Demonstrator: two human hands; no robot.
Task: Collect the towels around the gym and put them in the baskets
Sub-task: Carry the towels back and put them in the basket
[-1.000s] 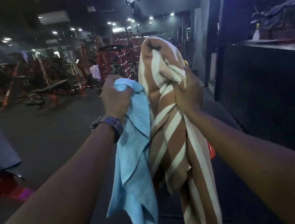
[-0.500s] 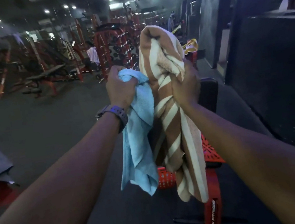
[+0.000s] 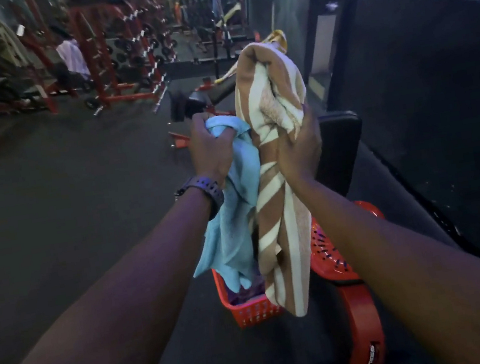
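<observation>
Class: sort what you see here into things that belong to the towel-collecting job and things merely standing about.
Job: light blue towel in left hand; brown striped towel in right hand; red basket below.

Bystanders: dumbbell rack; black bench pad; wristwatch.

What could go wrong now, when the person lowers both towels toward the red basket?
1. The long brown-and-cream striped towel hangs past the red plastic basket rim, so its end may land outside.
2. The light blue towel, bunched in the left hand, may catch on the rim.
</observation>
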